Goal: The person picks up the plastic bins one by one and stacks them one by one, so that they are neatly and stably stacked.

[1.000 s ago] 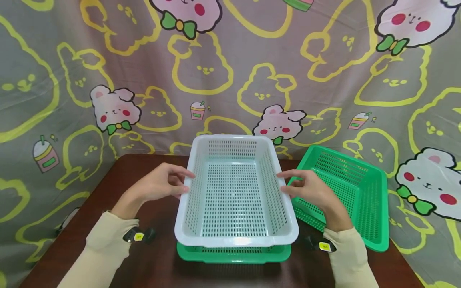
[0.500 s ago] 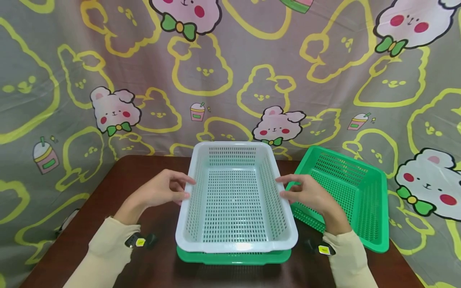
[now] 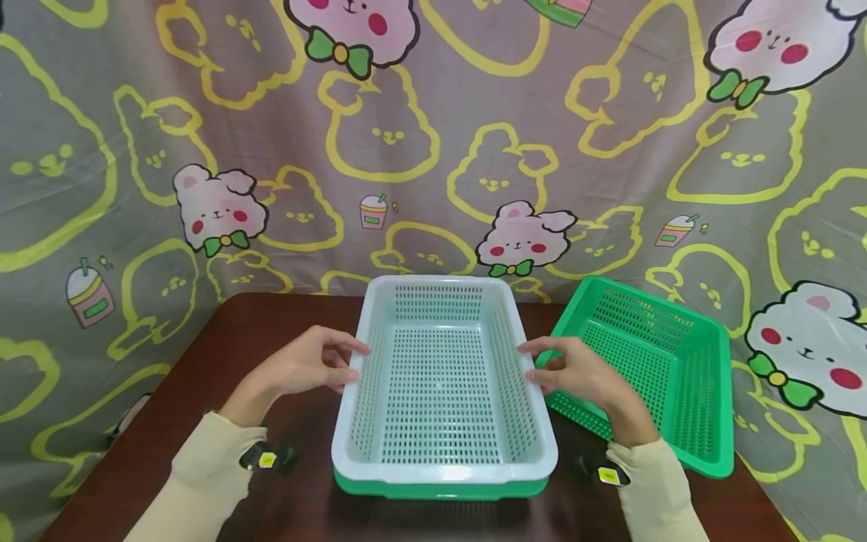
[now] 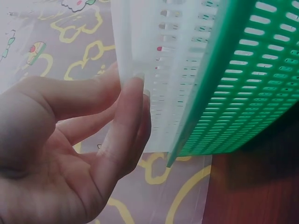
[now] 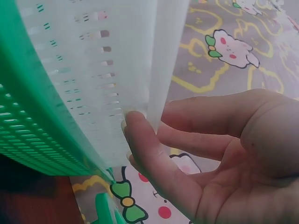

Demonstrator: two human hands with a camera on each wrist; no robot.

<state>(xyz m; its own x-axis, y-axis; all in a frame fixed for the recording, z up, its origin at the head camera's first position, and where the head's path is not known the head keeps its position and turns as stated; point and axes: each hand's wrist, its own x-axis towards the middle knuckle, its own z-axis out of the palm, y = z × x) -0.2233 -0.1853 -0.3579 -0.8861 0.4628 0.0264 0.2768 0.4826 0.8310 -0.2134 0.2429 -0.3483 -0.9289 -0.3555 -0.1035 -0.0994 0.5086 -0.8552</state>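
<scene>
A white perforated plastic basket (image 3: 443, 473) sits partway down inside a green basket (image 3: 440, 491) at the middle of the table. My left hand (image 3: 308, 365) pinches the white basket's left rim between thumb and fingers. On the opposite side my right hand (image 3: 579, 373) pinches the right rim the same way. In the left wrist view, the white wall (image 4: 140, 42) still stands well above the green rim (image 4: 201, 100). The right wrist view likewise shows the white wall (image 5: 128, 56) raised above the green basket (image 5: 28, 126), with fingertips curled under its lip.
Another green basket (image 3: 707, 391) lies angled at the right of the dark red-brown table (image 3: 233, 324), close behind my right hand. A patterned cloth (image 3: 406, 98) hangs behind the table's far edge.
The white basket has come down lower into the green one beneath it, with both hands lowering along with it. The green basket at the right stays put.
</scene>
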